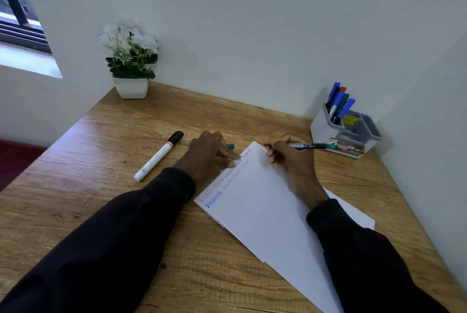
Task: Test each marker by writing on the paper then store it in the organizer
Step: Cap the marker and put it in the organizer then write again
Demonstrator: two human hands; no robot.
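Scanning big to small: wooden desk (101, 211) sits in a corner, with wall along its far and right sides; the left edge is free. Most open wood is left and front-left, plus a strip between the paper (265, 211) and the right wall.

The paper is a loose stack of white sheets lying diagonally, top corner toward the organizer (326, 130), bottom corner cut off by the frame. Both dark sleeves cover parts of it. Handwritten words (214, 191) run in rows along its upper-left edge in red, blue and darker ink; the small ones are hard to read.

The organizer is grey and white, back right against the wall, with stored markers (340, 103) standing in its rear compartment. Potted white flowers (131, 60) stand in the far-left corner.

White marker with black cap (158, 156) lies on the desk left of the hands, well apart from the paper.

Left hand (209, 158): fingers fairly straight, tips pressing the paper's upper-left edge. Green cap (230, 146) peeks out just past its knuckles; can't tell if the hand touches it.

Right hand (290, 161): fingers curled around the green marker (308, 146), tip at the paper's top corner, tail pointing at the organizer.
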